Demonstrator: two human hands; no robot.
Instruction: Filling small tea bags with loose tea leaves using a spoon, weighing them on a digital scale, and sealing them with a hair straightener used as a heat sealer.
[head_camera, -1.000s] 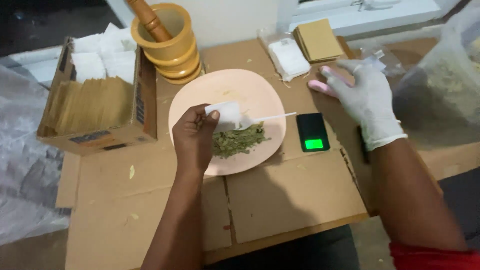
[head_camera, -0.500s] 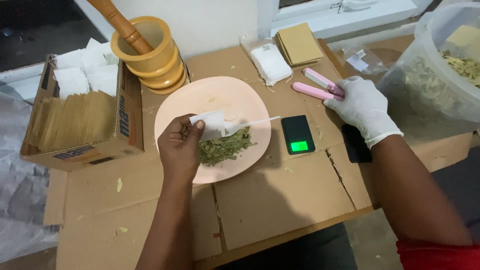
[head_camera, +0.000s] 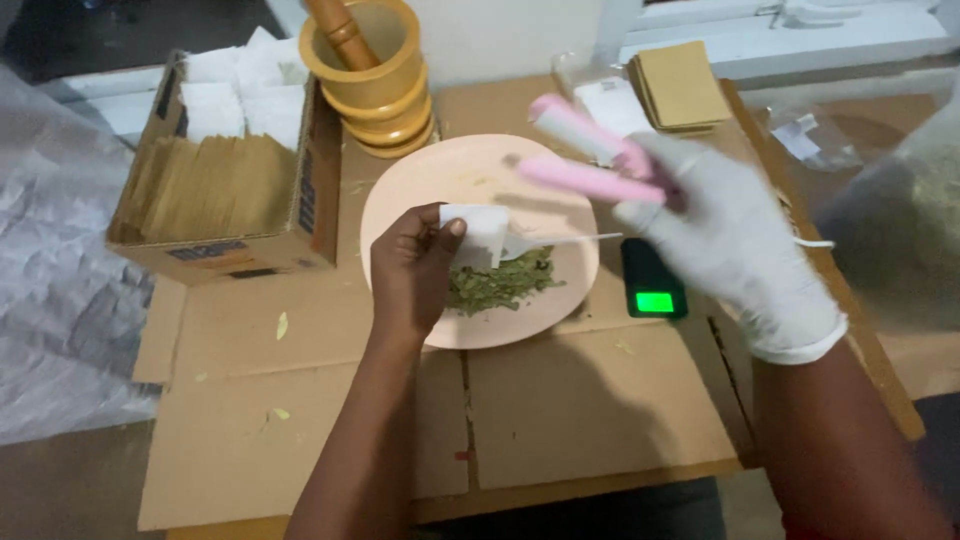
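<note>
- The bare left hand (head_camera: 415, 275) sits at the centre of the frame over the pink plate (head_camera: 420, 185), its grip pinching a small white paper sachet (head_camera: 475, 232) between thumb and fingers, just above the heap of dried green leaves (head_camera: 505, 282).
- The sachet's mouth looks only partly open; held that loosely, leaves could miss it and scatter onto the cardboard surface (head_camera: 590, 410), where a few flakes already lie at lower left.
- The gloved right hand (head_camera: 735, 255), right of centre, has its grip closed round a pink two-armed tool (head_camera: 590, 160), tongs or a clip of some kind. It is blurred, so I cannot tell how firm the hold is.
- That tool hangs over the plate's upper right edge. A careless sweep could clip the thin white stick (head_camera: 565, 238) lying across the leaves, or tip the plate.
- The small black scale (head_camera: 653, 285) with its lit green display sits just beside the plate's right rim, under the gloved wrist; a knock there would likely upset it.
- The yellow mortar and pestle (head_camera: 375, 75) at upper centre touches the plate's far rim, so the plate has little room to shift.
</note>
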